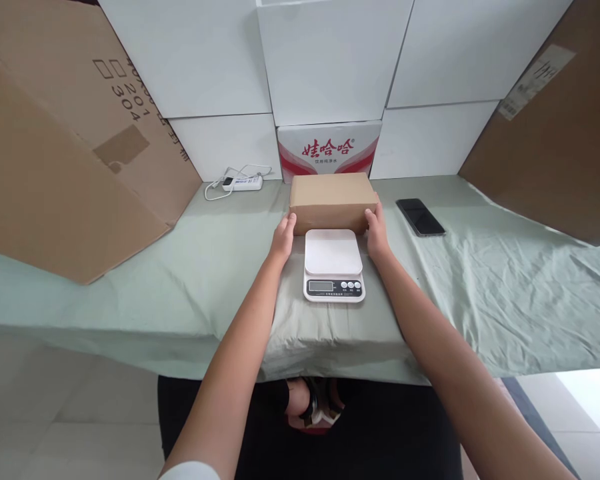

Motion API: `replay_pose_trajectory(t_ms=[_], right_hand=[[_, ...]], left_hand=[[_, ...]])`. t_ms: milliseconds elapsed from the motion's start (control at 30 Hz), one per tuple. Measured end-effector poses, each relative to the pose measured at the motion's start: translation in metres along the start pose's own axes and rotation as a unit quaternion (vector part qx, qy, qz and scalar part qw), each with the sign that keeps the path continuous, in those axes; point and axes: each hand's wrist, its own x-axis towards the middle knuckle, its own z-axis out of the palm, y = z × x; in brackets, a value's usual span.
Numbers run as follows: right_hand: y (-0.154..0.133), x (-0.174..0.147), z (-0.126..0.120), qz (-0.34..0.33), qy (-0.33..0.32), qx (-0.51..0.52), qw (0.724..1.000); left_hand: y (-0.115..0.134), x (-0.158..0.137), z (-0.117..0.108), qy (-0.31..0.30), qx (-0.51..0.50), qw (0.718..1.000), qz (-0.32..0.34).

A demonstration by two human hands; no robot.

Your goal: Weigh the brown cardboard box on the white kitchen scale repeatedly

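Observation:
A closed brown cardboard box is between my two hands, just behind a white kitchen scale. My left hand grips the box's left end, thumb on the front face. On the opposite end my right hand holds it the same way, with its fingers partly hidden behind the corner. The scale has a bare square platform, a small display and three round buttons facing me. Whether the box rests on the cloth or is slightly lifted, I cannot tell.
A black smartphone lies right of the box. A white power strip with its cord lies at the back left. Large cardboard sheets flank the green tablecloth. White boxes and a red-and-white carton stand behind.

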Motion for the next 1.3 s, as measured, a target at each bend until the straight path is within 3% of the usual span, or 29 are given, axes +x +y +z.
replay_pose_trajectory(t_ms=[100, 233, 433, 567, 700, 1100, 1300], right_hand=[[-0.012, -0.003, 0.003, -0.016, 0.001, 0.004, 1.0], [-0.035, -0.014, 0.003, -0.054, -0.003, 0.006, 0.999], [-0.067, -0.063, -0.017, -0.077, 0.023, -0.008, 0.997], [-0.072, -0.096, -0.031, -0.061, 0.03, -0.02, 0.998], [-0.073, -0.108, -0.033, -0.052, 0.029, -0.028, 0.998], [-0.067, -0.114, -0.033, -0.077, 0.051, -0.047, 0.995], [-0.067, -0.111, -0.031, -0.109, 0.098, -0.034, 0.989]], left_hand=[[0.012, -0.004, 0.004, -0.001, 0.011, 1.0, -0.005], [0.037, -0.016, 0.005, -0.001, 0.023, 0.998, 0.06], [0.067, -0.065, 0.001, -0.01, 0.06, 0.993, 0.104], [0.069, -0.098, -0.005, -0.016, 0.087, 0.992, 0.088], [0.07, -0.115, -0.008, -0.012, 0.095, 0.993, 0.069], [0.068, -0.13, -0.014, 0.007, 0.115, 0.992, 0.04], [0.068, -0.131, -0.011, 0.033, 0.084, 0.995, 0.035]])
